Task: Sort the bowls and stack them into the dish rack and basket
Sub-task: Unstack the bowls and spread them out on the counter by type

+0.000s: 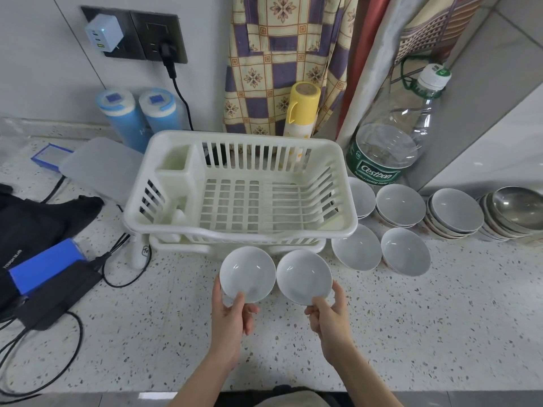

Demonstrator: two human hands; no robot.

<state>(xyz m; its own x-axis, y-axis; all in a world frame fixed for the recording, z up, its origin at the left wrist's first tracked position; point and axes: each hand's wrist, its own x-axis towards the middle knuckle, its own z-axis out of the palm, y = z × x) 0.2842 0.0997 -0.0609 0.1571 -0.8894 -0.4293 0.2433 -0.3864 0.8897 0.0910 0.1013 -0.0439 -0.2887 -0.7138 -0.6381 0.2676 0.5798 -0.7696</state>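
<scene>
My left hand (232,315) pinches the near rim of a small grey bowl (248,271), thumb inside. My right hand (330,314) pinches a second grey bowl (304,274) the same way. Both bowls hang side by side above the speckled counter, just in front of the cream dish rack (348,212), which holds no bowls. Right of the rack, single grey bowls (357,251) (405,255) and short stacks of grey bowls (401,205) (455,212) sit on the counter. A stack of steel bowls (517,208) stands at the far right.
A large clear water bottle (390,136) and a yellow flask (302,110) stand behind the rack. Two blue bottles (141,113), a translucent lid (102,165), black cables (117,259), a black and blue pack (47,271) and a dark bag (35,218) fill the left side.
</scene>
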